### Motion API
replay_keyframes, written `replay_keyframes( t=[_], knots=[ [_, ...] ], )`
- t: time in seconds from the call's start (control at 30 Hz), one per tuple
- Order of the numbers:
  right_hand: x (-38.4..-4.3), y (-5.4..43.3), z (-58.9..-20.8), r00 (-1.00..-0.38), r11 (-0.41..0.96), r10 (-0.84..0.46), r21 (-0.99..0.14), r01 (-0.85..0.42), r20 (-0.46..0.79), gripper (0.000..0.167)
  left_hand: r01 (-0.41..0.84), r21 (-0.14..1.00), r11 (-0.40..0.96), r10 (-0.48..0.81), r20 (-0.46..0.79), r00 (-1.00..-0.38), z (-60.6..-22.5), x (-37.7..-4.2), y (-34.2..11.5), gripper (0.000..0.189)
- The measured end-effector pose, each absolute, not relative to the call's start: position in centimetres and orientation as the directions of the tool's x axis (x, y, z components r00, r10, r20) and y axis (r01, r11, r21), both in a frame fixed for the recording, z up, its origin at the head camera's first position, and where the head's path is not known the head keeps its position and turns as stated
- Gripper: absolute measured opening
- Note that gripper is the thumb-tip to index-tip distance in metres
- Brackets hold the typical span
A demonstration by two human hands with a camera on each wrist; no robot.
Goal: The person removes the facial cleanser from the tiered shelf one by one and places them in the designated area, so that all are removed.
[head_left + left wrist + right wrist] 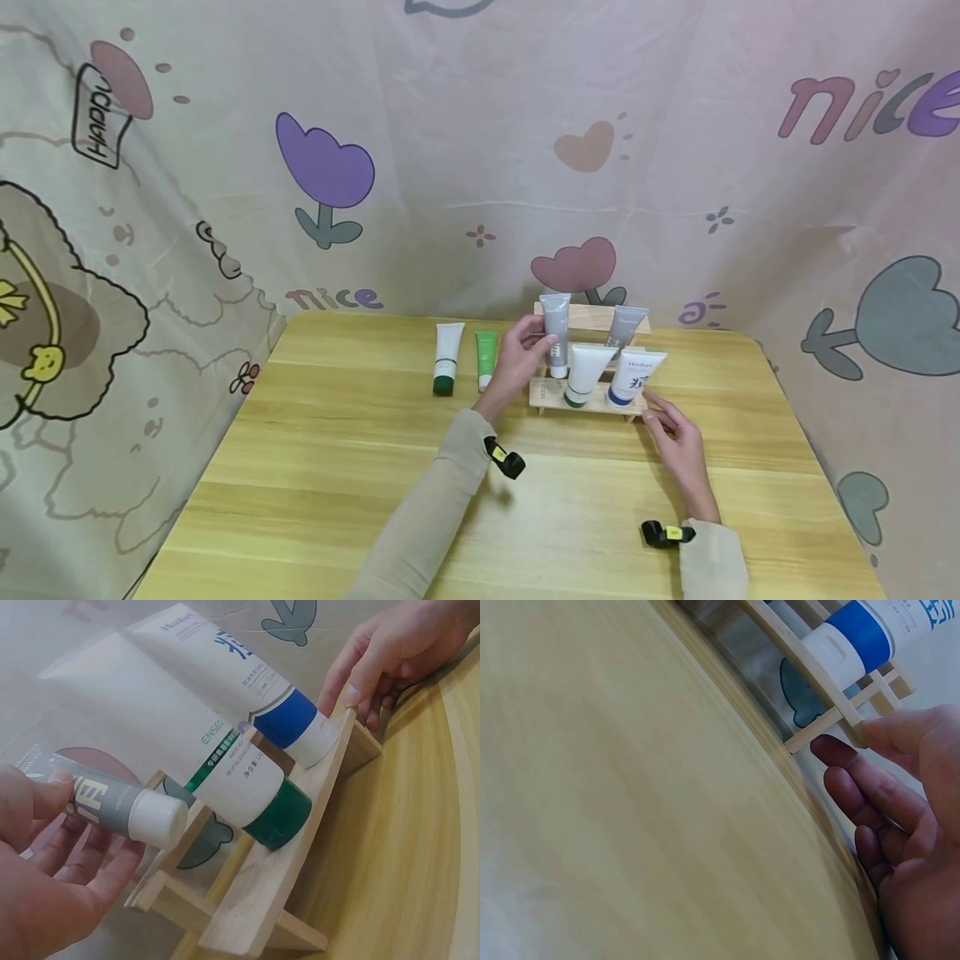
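Note:
My left hand pinches a small grey tube with a white cap, cap downward, over the left part of a two-tier wooden rack. In the left wrist view, the grey tube lies between thumb and fingers, its cap apart from the front shelf. My right hand holds the rack's right front corner, thumb against the shelf end. Standing on the front shelf are a white tube with a green cap and a white tube with a blue cap. Behind them, another grey tube leans on the upper tier.
On the wooden table, left of the rack, lie a white tube with a dark green cap and a smaller green tube. A printed cloth hangs behind the table's back edge.

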State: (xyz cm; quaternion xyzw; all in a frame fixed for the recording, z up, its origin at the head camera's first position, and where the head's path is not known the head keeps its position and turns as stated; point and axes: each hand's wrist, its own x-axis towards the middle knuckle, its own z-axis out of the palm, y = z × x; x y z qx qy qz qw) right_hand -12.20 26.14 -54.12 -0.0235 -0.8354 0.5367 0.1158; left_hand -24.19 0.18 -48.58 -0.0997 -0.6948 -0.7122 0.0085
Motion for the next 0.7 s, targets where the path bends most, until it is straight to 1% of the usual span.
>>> replay_keyframes(
  t=[0.2, 0.43, 0.7],
  knots=[
    [-12.3, 26.2, -54.1, -0.973, 0.421, 0.165, -0.904, -0.078, 0.161, 0.037, 0.133, 0.99, -0.053, 0.134, 0.139, -0.981, -49.1, -23.8, -0.7, 0.031],
    [-12.3, 26.3, -54.3, -0.97, 0.419, 0.164, -0.903, -0.094, 0.177, 0.037, 0.068, 0.987, -0.146, 0.125, 0.087, -0.988, -49.1, -22.9, -1.8, 0.037],
    [-12.3, 26.2, -54.3, -0.967, 0.42, 0.163, -0.901, -0.11, 0.195, 0.036, 0.014, 0.993, -0.115, 0.1, 0.026, -0.995, -49.7, -21.9, -2.7, 0.045]
  ],
)
